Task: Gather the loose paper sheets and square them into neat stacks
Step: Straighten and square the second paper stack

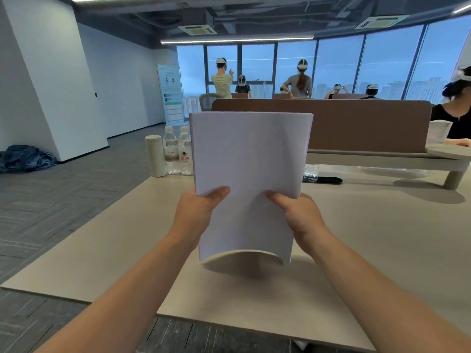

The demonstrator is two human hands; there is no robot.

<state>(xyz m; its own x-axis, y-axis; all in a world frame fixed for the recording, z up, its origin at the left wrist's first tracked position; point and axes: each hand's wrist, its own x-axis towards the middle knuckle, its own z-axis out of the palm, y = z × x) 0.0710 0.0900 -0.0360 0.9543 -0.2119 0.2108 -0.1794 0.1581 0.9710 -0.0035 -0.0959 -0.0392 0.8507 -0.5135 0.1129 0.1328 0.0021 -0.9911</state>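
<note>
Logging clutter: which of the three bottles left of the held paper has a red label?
The clear plastic water bottle nearest the white paper stack; the other clear bottle has a pale label, the cream flask plain.

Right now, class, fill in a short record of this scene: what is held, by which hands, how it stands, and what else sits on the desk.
held: paper stack, upright, lower edge bowed
left hand: grips the stack's left edge, thumb in front
right hand: grips the right edge, thumb in front
surface: beige desk
stack touching desk: cannot tell
behind stack, left: two water bottles, cream flask
</note>
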